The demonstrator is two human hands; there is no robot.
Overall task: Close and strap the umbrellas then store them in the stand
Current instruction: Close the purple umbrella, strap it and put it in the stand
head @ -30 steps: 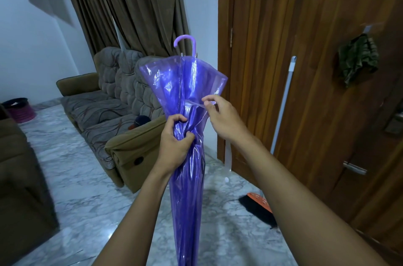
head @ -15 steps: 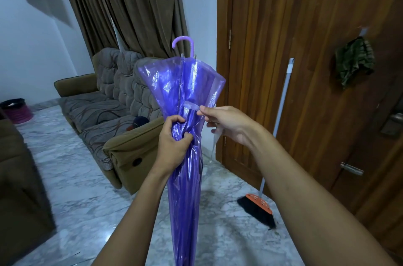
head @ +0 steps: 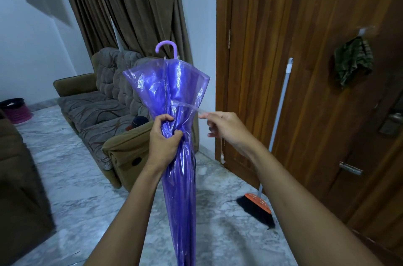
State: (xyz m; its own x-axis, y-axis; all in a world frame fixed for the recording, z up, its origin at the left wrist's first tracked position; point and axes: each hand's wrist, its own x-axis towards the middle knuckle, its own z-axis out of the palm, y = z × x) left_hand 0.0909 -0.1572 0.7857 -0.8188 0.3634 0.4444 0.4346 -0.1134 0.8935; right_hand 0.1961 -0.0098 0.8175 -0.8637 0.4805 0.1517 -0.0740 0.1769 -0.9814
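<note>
Single head cam, wide-angle, looking fwd and down. Close on both forearms; floor and door beyond.

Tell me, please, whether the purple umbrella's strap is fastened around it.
Not fastened: the right hand pinches the strap stretched out sideways, while the left hand grips the gathered umbrella.

A translucent purple umbrella stands folded at the frame's centre, with its hooked handle up at twelve o'clock and its tip running out of view at six. The left hand grips the bunched canopy at mid-length. Just toward three o'clock of it, the right hand pinches the clear strap, which is pulled taut from the canopy. A broom leans on the wooden door at four o'clock, and a sofa sits at nine.
</note>
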